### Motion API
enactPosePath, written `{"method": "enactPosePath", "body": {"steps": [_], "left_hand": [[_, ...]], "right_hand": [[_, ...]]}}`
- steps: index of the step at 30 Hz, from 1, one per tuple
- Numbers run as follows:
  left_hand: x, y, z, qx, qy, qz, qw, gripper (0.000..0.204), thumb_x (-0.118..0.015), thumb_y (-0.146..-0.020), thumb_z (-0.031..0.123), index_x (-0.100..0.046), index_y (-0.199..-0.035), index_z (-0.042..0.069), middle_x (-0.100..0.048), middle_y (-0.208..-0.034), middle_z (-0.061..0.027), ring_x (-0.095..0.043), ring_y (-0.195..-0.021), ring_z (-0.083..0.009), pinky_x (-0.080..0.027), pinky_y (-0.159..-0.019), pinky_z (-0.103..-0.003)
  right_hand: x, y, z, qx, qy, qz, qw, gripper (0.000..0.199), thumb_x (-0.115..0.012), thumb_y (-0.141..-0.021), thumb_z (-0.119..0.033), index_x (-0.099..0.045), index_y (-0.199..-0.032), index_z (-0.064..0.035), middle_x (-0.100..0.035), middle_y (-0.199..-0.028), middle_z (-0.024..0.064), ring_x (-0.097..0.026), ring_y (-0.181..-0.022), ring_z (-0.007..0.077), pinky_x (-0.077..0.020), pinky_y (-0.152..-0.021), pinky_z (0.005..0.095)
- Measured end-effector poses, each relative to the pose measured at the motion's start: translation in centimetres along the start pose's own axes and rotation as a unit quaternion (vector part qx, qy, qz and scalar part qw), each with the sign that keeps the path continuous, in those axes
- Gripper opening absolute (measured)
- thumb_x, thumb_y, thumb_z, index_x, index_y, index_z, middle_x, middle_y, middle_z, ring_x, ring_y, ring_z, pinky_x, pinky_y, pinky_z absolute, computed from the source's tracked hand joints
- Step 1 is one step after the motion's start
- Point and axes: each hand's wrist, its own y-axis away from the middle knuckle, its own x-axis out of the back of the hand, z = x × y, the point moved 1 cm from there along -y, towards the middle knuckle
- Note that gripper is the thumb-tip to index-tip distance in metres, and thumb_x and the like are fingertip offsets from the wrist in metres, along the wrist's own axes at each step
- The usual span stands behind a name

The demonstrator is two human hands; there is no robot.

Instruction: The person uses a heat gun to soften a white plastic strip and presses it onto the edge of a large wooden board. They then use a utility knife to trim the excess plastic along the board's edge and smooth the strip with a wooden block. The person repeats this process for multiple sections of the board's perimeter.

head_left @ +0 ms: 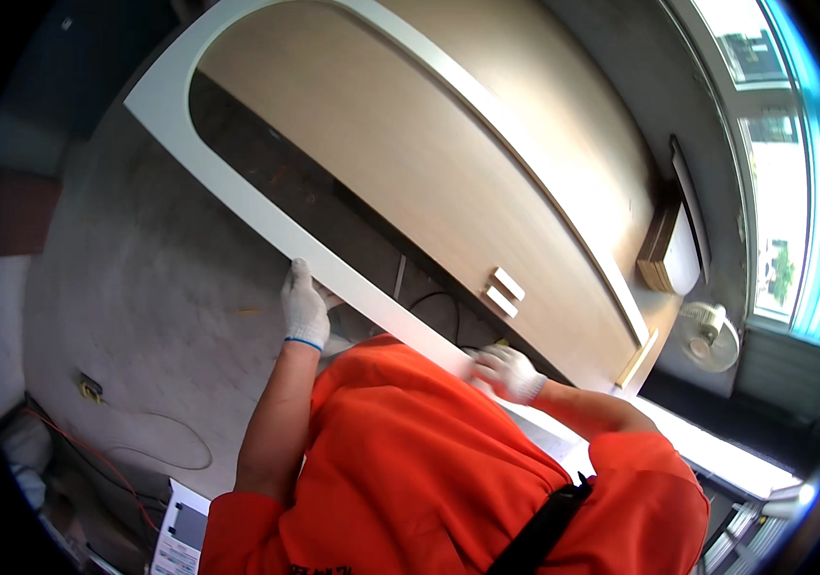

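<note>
White-gloved, the left hand [306,307] is half closed, holding the near edge of a round-ended white frame [362,290], which goes from far left to near right, its far side over a pale wooden tabletop [381,144]. Then come two small white blocks [501,302], lying on this tabletop. The right hand [508,374], also gloved and slightly blurred, has bent fingers at the frame; if it grips, I cannot tell. Farther right is a white fan [708,337]
</note>
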Motion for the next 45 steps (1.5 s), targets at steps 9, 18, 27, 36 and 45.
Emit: {"method": "enactPosePath", "body": {"steps": [9,18,27,36,45], "left_hand": [[-1.2,1.1,-0.6,-0.029,-0.015,-0.011,0.999,0.065,-0.055,-0.11,0.051,-0.045,-0.155,0.006,-0.063,-0.138,-0.019,-0.069,-0.122,-0.036,-0.063,-0.091,-0.055],[-4.2,4.7,-0.1,-0.027,-0.057,-0.036,0.997,0.042,-0.079,-0.094,0.014,-0.065,-0.133,0.007,-0.07,-0.118,-0.0075,-0.071,-0.105,-0.0251,-0.065,-0.078,-0.046],[-6.6,2.6,15.2,-0.037,0.15,-0.332,0.93,0.029,-0.071,-0.097,0.024,-0.063,-0.123,0.012,-0.069,-0.105,-0.0076,-0.068,-0.102,-0.0266,-0.053,-0.103,-0.051],[-4.1,-3.2,15.6,0.067,0.111,-0.274,0.953,0.008,-0.07,-0.101,0.019,-0.065,-0.104,0.014,-0.067,-0.097,-0.0057,-0.068,-0.095,-0.0291,-0.056,-0.099,-0.054],[-2.4,-10.1,11.6,0.132,0.067,-0.205,0.967,0.024,-0.07,-0.104,0.032,-0.058,-0.091,0.016,-0.062,-0.088,-0.0034,-0.064,-0.089,-0.0272,-0.057,-0.089,-0.05]], "right_hand": [[2.1,7.6,-0.7,-0.487,-0.38,0.066,0.784,0.031,-0.07,-0.094,-0.027,-0.076,-0.105,0.0014,-0.076,-0.104,0.0178,-0.072,-0.09,0.0276,-0.0558,-0.079,0.0399],[4.7,2.2,-3.4,-0.462,-0.506,-0.002,0.728,0.024,-0.077,-0.089,-0.023,-0.076,-0.1,-0.0008,-0.067,-0.092,0.0043,-0.063,-0.087,0.0151,-0.0506,-0.077,0.03],[11.5,3.8,-6.7,-0.513,-0.553,0.123,0.645,0.018,-0.079,-0.086,-0.021,-0.076,-0.089,-0.0041,-0.064,-0.077,0.0004,-0.057,-0.07,0.01,-0.0441,-0.062,0.0295],[6.4,-0.3,-6.3,-0.547,-0.491,0.114,0.668,0.021,-0.078,-0.081,-0.017,-0.079,-0.094,-0.0014,-0.071,-0.081,0.0035,-0.063,-0.076,0.0135,-0.0525,-0.073,0.0314],[-1.6,-4.9,-4.4,-0.59,-0.514,0.425,0.456,0.021,-0.077,-0.094,-0.023,-0.073,-0.089,-0.0027,-0.066,-0.075,0.0028,-0.059,-0.066,0.0125,-0.0468,-0.059,0.0337]]}}
